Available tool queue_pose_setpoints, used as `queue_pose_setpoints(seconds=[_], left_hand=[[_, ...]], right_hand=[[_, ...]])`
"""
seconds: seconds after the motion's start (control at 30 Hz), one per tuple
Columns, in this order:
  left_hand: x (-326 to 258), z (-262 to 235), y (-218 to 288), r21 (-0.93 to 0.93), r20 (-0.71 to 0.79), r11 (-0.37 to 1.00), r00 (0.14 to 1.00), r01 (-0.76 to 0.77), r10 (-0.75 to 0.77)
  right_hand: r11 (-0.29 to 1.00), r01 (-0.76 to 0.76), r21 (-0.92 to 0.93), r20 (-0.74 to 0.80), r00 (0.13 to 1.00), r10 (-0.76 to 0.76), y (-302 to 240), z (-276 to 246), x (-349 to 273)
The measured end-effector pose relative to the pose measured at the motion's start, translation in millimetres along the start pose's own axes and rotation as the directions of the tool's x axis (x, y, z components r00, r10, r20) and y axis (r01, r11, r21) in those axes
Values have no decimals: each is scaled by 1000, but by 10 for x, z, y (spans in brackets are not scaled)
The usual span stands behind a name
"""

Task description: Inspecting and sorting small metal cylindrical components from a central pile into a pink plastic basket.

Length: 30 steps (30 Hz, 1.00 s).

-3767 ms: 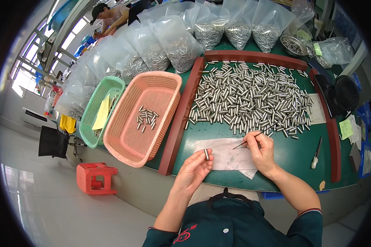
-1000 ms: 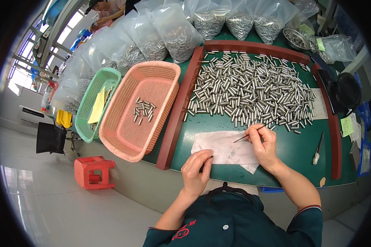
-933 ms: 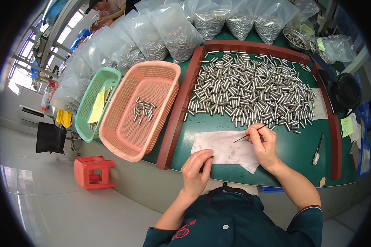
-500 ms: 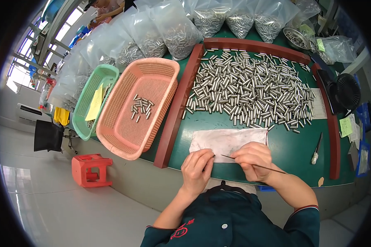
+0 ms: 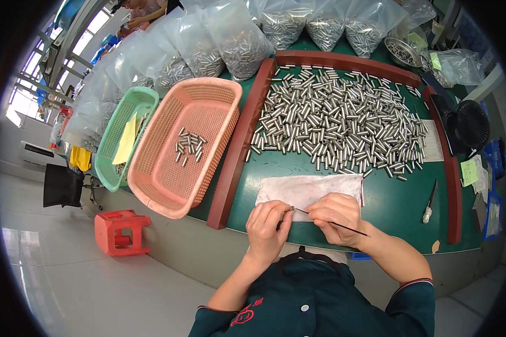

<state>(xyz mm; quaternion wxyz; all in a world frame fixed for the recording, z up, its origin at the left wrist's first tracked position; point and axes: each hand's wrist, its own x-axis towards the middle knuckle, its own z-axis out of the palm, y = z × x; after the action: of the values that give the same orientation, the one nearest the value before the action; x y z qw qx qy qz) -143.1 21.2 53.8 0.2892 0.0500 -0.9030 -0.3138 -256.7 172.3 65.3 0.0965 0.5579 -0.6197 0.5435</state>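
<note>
My left hand point(image 5: 267, 227) is closed around a small metal cylinder point(image 5: 292, 208); only its end shows at the fingertips. Pinched in my right hand point(image 5: 337, 218) is a thin dark rod point(image 5: 351, 230), its tip at the end of that cylinder. Whether the tip is inside cannot be seen. Both hands are over a stained white cloth point(image 5: 309, 184) at the bench's front edge. Beyond the cloth, many loose shiny metal cylinders point(image 5: 343, 123) lie piled on the green bench top point(image 5: 396, 196).
Dark red rails point(image 5: 230, 174) border the work area. To the left stand a pink basket point(image 5: 152, 194) with several cylinders and a green basket point(image 5: 110, 174). Filled plastic bags point(image 5: 244, 50) line the back. A pointed tool point(image 5: 430, 202) and black fan point(image 5: 470, 123) are at right.
The rod in my right hand has moved left; its tip now meets the cylinder's end, where a gap showed before. My left hand keeps its grip. The whole view has shifted slightly.
</note>
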Motion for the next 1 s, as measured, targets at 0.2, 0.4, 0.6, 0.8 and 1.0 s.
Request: queue_pose_setpoints(seconds=[0.2, 0.4, 0.6, 0.8, 1.0], left_hand=[[-25, 7, 0, 13, -7, 1000, 1000, 1, -1], [-12, 29, -2, 18, 4, 1000, 1000, -1, 1], [38, 36, -35, 43, 25, 998, 999, -36, 34], [48, -77, -6, 23, 62, 1000, 998, -11, 10], [450, -848, 182, 268, -246, 953, 946, -144, 212]], right_hand=[[1000, -11, -9, 12, 1000, 11, -18, 14, -6], [999, -26, -30, 32, 999, 27, 2, 22, -12], [975, 115, -192, 124, 988, -93, 10, 44, -18], [953, 166, -255, 69, 986, -154, -18, -77, 17], [981, 38, -192, -55, 997, -49, 3, -77, 21]])
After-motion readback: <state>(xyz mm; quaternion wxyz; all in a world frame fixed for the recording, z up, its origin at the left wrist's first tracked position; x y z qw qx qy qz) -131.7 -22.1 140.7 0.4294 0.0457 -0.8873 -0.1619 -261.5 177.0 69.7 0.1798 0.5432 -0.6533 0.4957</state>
